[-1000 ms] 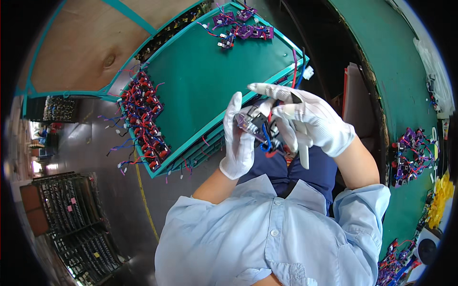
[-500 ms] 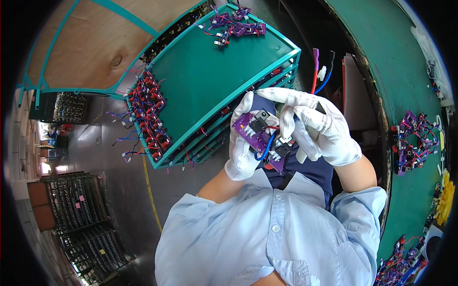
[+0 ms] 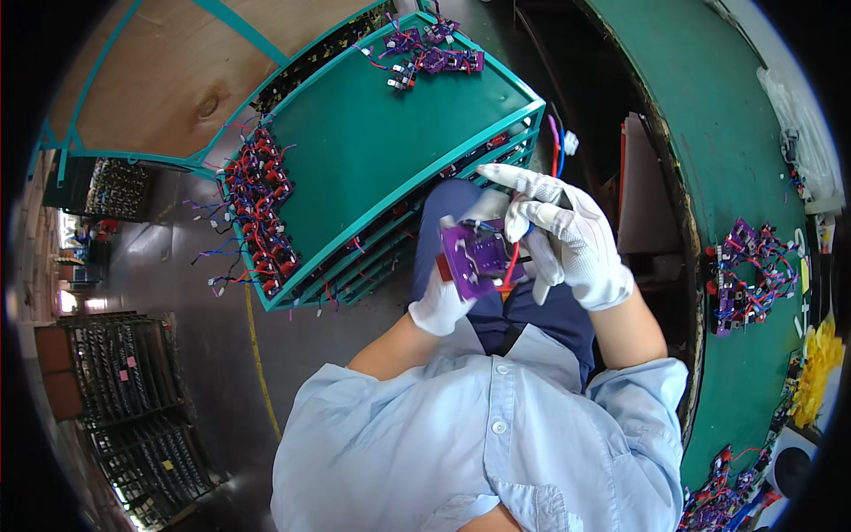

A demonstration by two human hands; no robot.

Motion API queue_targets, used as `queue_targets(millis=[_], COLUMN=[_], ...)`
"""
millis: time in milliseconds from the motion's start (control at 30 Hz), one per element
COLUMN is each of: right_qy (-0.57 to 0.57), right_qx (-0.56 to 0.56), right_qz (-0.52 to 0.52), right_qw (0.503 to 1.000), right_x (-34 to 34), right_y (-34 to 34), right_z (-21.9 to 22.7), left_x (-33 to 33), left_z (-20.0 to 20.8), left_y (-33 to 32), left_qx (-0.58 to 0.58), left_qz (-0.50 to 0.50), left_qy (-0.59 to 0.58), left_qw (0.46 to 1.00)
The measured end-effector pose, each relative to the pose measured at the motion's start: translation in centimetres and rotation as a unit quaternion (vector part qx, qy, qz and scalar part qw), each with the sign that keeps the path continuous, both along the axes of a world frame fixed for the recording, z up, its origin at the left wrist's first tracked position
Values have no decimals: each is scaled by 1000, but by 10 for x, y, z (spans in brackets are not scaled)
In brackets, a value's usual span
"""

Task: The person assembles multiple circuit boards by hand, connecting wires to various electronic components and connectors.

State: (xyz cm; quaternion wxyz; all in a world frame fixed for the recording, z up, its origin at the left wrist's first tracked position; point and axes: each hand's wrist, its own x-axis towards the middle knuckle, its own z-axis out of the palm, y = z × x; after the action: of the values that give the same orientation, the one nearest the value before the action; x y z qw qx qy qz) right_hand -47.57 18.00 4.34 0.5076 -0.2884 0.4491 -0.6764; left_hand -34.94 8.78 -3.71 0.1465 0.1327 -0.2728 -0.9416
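Note:
A purple circuit board (image 3: pixel 470 262) is tilted up in front of my lap, its face blurred a little. My left hand (image 3: pixel 441 306), in a white glove, grips it from below and the left side; part of those fingers is hidden behind the board. Also gloved in white, my right hand (image 3: pixel 572 235) pinches the board's red and blue wires (image 3: pixel 558 155) close to the board's right edge. The wires' free ends stick up past my right hand, with a white connector (image 3: pixel 570 142) beside them.
A green-topped rack (image 3: pixel 372 160) stands ahead to the left, with wired boards (image 3: pixel 261 208) along its left side and more purple boards (image 3: pixel 434 58) at its far end. Right of me runs a green workbench (image 3: pixel 700 160) holding another pile of boards (image 3: pixel 749 275).
The board has turned in my left hand so that its purple face shows more broadly. My right hand has shifted slightly left, and the wire ends have swung left with it.

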Motion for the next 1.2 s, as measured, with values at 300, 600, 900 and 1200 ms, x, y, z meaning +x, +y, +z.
queue_targets(millis=[300,600,900,1200], right_qy=[-202,-229,-198,-270], right_qx=[-73,-86,-64,-77], right_qz=[-48,-43,-30,-8], right_qw=[976,969,978,960], right_x=[22,26,31,15], right_y=[-17,-19,-25,-24], right_z=[-27,-24,-24,-43], left_x=[2,11,19,14], left_z=[-2,-12,-3,10], left_y=[0,-7,-7,-11], left_qx=[-410,-327,-231,-479], left_qz=[256,232,201,274], left_qy=[37,-2,-17,-38], left_qw=[875,916,952,833])
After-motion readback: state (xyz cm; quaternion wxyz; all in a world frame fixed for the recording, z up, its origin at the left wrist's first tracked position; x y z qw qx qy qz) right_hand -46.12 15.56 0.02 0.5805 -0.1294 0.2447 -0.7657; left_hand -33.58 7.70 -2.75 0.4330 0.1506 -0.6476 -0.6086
